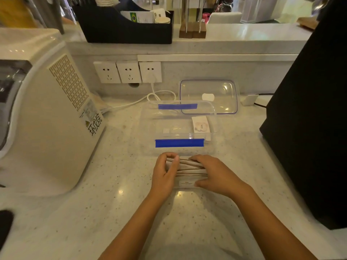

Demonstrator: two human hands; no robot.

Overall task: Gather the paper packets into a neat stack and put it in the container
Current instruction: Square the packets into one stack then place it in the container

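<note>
Both hands curled, left hand (165, 171) and right hand (212, 173) clasping ends of paper packets (189, 168). Packets pinched between palms on counter (93, 194), just before clear container (180, 128).

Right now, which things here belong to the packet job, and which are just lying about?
Job: packets, held between left hand and right hand; container; lid.

Lying about: white machine, sockets, cable, black organizer, black box.

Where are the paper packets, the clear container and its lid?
paper packets (189, 167): head view, middle of the pile between the hands
container (179, 143): head view, blue strip on its near wall
lid (208, 89): head view, clear centre panel
</note>
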